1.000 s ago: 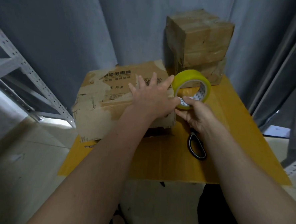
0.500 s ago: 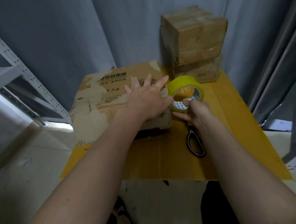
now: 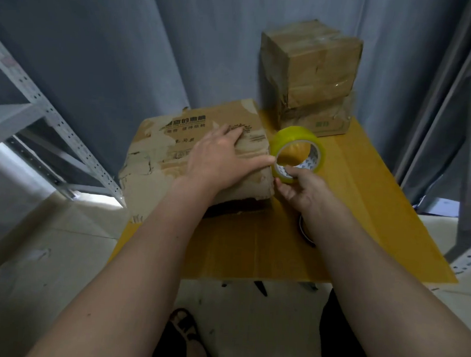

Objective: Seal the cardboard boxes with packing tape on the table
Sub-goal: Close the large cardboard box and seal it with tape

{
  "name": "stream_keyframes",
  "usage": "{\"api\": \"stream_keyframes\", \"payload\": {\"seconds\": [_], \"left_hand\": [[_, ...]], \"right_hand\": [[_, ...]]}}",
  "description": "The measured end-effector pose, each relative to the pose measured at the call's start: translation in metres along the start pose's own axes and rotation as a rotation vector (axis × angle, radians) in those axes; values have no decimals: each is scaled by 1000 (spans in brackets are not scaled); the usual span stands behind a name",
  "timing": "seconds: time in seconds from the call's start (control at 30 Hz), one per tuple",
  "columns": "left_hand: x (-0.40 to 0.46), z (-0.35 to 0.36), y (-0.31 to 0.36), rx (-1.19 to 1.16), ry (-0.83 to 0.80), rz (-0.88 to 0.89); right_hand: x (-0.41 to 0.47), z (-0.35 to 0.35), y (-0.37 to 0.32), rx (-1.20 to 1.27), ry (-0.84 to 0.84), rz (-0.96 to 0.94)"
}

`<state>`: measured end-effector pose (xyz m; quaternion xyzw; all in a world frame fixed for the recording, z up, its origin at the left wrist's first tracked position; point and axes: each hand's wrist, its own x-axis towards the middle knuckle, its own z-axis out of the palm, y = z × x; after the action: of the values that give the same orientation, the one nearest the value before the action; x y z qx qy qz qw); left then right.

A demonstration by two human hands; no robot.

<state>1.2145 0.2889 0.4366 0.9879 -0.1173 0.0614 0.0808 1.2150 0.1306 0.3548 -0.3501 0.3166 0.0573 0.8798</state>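
A worn, flat cardboard box [image 3: 159, 148] with printed characters lies on the left part of the yellow table [image 3: 365, 203]. My left hand [image 3: 219, 160] presses flat on its top near the right edge, thumb stretched toward the tape. My right hand [image 3: 299, 190] pinches the lower rim of a yellow roll of packing tape [image 3: 297, 143], held upright against the box's right edge.
Two taped cardboard boxes [image 3: 315, 75] are stacked at the table's far right. Black-handled scissors [image 3: 305, 232] lie on the table, mostly hidden under my right forearm. Grey metal shelving [image 3: 47, 128] stands left, more racking right, a curtain behind. My sandalled foot [image 3: 188, 338] shows below.
My left hand's spread fingers have drawn together and slid slightly left on the box. The tape roll has dropped a little lower beside the box's right edge.
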Motion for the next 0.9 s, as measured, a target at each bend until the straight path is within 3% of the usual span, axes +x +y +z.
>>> {"api": "stream_keyframes", "payload": {"seconds": [0.13,0.27,0.37,0.7,0.9], "left_hand": [[-15,-11,-31,179,60,-164],[-27,-17,-61,159,-80,-332],[-28,-19,-75,109,-83,-387],[-29,-18,-107,-12,-53,-449],[-31,-25,-120,-178,-44,-439]], "right_hand": [[3,3,4,9,68,-23],[6,8,12,51,88,-8],[7,14,19,7,117,2],[-7,30,28,-107,174,-47],[-20,37,17,-99,121,-112]]}}
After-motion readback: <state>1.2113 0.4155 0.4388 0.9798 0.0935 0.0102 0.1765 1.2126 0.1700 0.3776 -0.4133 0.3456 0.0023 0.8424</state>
